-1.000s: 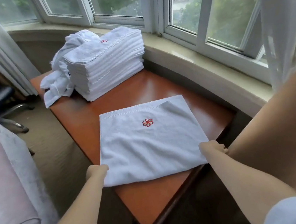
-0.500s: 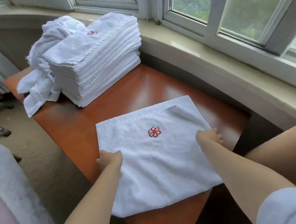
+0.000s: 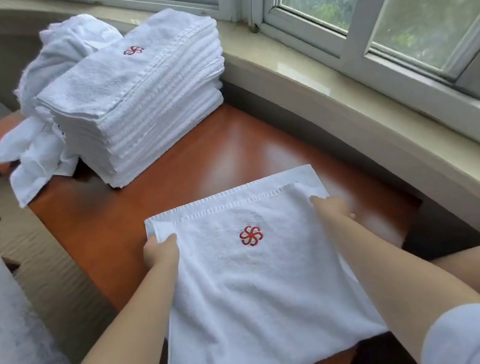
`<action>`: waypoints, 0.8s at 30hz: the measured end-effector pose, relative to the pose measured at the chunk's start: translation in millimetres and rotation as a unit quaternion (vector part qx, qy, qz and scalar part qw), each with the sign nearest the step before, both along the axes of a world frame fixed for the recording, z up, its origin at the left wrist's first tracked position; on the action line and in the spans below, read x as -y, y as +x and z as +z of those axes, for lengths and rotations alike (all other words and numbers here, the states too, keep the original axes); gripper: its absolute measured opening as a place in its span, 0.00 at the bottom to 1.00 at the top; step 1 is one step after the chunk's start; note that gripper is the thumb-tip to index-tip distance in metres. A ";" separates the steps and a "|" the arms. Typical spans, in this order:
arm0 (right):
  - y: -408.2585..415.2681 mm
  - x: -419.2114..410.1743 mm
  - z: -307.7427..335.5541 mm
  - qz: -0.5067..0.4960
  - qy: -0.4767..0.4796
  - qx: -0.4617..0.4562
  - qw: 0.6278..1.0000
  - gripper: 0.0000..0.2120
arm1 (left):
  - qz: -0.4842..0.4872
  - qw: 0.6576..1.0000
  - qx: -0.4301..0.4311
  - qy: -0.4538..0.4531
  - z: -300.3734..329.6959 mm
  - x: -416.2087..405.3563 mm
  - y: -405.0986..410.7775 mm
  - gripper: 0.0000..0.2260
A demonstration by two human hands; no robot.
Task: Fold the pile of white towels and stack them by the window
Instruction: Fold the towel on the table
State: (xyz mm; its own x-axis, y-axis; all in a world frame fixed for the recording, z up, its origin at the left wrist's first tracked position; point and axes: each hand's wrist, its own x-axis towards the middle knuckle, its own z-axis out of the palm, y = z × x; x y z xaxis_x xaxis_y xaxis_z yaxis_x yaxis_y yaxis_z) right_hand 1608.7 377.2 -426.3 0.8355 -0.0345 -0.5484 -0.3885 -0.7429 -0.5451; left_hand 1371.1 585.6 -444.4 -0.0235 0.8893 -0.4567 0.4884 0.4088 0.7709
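White folded towels (image 3: 138, 103) already stack high by the window; a crumpled pile (image 3: 45, 131) remains. Left hand (image 3: 161, 251) and right hand (image 3: 331, 208) each grip the current towel (image 3: 259, 289) on the counter (image 3: 198, 163).

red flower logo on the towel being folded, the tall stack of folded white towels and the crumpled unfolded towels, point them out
red flower logo (image 3: 251, 235), head view, centre of the embroidery
tall stack of folded white towels (image 3: 157, 122), head view, its ribbed front side
crumpled unfolded white towels (image 3: 36, 157), head view, loose cloth left of the stack
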 end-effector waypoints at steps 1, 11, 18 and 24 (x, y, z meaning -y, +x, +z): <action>3.1 -2.8 -4.5 -0.008 0.039 0.031 0.999 0.20 | -0.009 0.999 0.000 0.038 -0.2 -1.4 0.8 0.14; 27.7 -29.8 -1.0 -0.019 0.103 0.197 0.975 0.11 | -0.040 0.978 -0.082 0.188 18.2 -21.3 15.6 0.15; 43.4 -41.3 -22.8 0.100 -0.058 0.170 0.979 0.08 | -0.236 0.911 -0.277 0.193 -5.6 -55.2 20.3 0.11; 59.8 -51.6 -31.2 0.114 -0.136 0.155 0.972 0.12 | -0.234 0.908 -0.306 0.165 -16.5 -73.4 31.8 0.11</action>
State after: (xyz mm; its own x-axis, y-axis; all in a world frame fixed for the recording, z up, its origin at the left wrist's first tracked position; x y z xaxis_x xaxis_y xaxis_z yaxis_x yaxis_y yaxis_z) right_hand 1668.4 428.8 -457.5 0.9622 0.0631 -0.2649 -0.0446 -0.9232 -0.3817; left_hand 1402.8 659.0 -461.0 0.2318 0.9537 -0.1918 0.9276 -0.1573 0.3387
